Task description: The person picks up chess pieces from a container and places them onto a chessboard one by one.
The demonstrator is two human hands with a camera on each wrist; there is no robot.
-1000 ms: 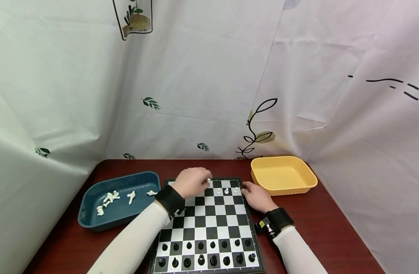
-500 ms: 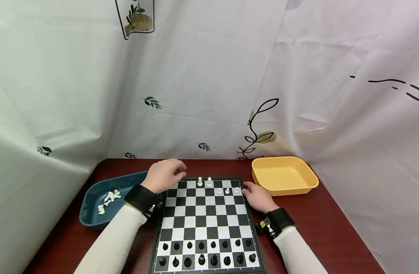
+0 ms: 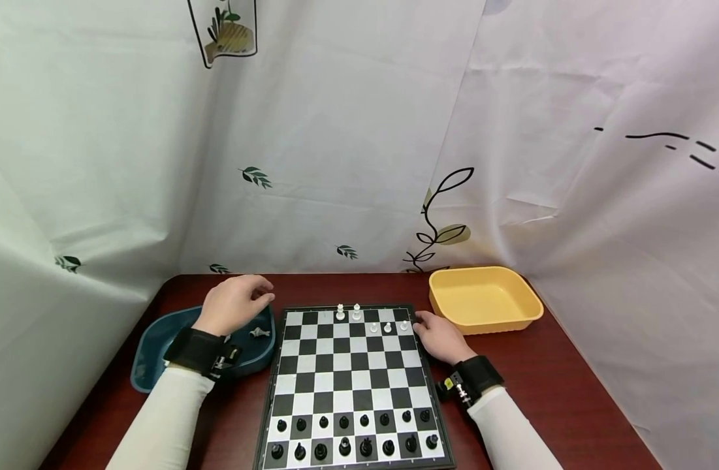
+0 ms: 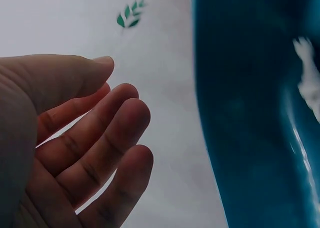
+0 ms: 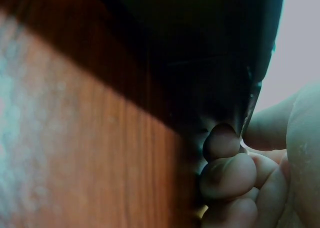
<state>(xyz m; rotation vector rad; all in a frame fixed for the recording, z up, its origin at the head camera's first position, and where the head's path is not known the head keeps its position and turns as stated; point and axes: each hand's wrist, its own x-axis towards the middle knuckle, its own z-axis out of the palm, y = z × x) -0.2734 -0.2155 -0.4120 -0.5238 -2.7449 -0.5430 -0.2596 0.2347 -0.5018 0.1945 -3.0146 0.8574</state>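
Note:
A black-and-white chessboard (image 3: 353, 378) lies on the dark red table (image 3: 547, 391). Two tall white pieces (image 3: 339, 312) stand on its far row, with three white pawns (image 3: 387, 326) just behind them. Black pieces (image 3: 353, 434) fill the two near rows. My left hand (image 3: 238, 303) hovers over the blue tray (image 3: 153, 339); its fingers (image 4: 100, 138) are loose and hold nothing. A white piece (image 3: 256, 332) lies in the tray near that hand. My right hand (image 3: 438, 336) rests at the board's far right edge, its fingertips (image 5: 227, 173) curled against the black rim (image 5: 210, 87).
An empty yellow tray (image 3: 482, 300) stands at the back right, just beyond my right hand. White printed sheeting closes in the table at the back and on both sides. Bare table (image 5: 75, 138) runs to the right of the board.
My left hand has let go of a white piece on the far row and swung left, from the board to above the blue tray. The right hand has stayed put.

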